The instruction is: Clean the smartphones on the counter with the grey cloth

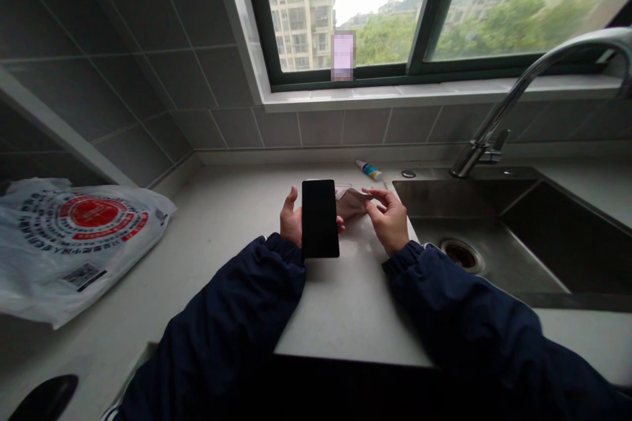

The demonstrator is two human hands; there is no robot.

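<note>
My left hand is wrapped around a black phone, holding it upright with its dark screen facing me above the pale counter. Just to the phone's right, my right hand pinches the edge of a thin, pale sheet or wipe; its fingers are bent and pressed on it. The sheet runs from my right fingers toward the phone's right edge, and its far part is hidden behind the phone. Dark blue sleeves cover both forearms.
A steel sink with a drain lies to the right, under a curved tap. A small tube lies near the back wall. A white plastic bag with red print sits at the left. A window spans the back.
</note>
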